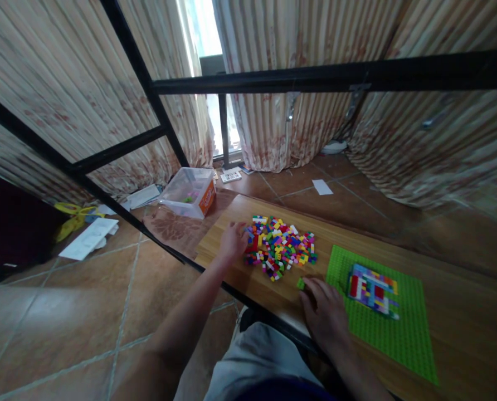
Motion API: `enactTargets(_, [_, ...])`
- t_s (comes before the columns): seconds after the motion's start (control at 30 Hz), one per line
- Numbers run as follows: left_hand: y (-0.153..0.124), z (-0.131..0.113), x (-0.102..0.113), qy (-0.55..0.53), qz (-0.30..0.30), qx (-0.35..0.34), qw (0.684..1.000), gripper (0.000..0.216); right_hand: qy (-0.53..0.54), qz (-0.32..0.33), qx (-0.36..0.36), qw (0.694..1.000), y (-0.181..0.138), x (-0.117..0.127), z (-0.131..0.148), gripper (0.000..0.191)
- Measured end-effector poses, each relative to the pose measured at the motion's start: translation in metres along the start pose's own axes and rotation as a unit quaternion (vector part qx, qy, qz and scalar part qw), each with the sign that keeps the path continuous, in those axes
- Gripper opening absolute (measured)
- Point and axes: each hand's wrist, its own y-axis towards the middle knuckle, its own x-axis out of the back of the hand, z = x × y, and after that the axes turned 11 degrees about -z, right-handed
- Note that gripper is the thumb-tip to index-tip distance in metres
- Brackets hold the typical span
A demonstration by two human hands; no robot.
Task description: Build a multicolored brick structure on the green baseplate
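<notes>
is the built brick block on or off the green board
On: the brick block lies within the green board, whose surface shows on several sides. Pressed down or loose, cannot tell.

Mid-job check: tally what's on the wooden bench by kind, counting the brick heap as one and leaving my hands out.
Brick heap: 1
Green baseplate: 1
Brick build on the green baseplate: 1
Green piece at the right hand: 1
Total: 4
</notes>
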Motion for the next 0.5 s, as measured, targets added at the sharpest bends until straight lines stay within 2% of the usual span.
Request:
enactTargets(0.27, [0.015,0.002,-0.014,0.021,0.026,-0.035,0.999,0.012,0.014,-0.007,-0.007,1.000,0.000,0.000,0.000,0.027])
enactTargets(0.5, [0.003,-0.007,0.002,-0.027,0.000,-0.039,0.999,0.016,0.031,0.000,-0.042,0.999,0.005,0.003,0.009,0.026])
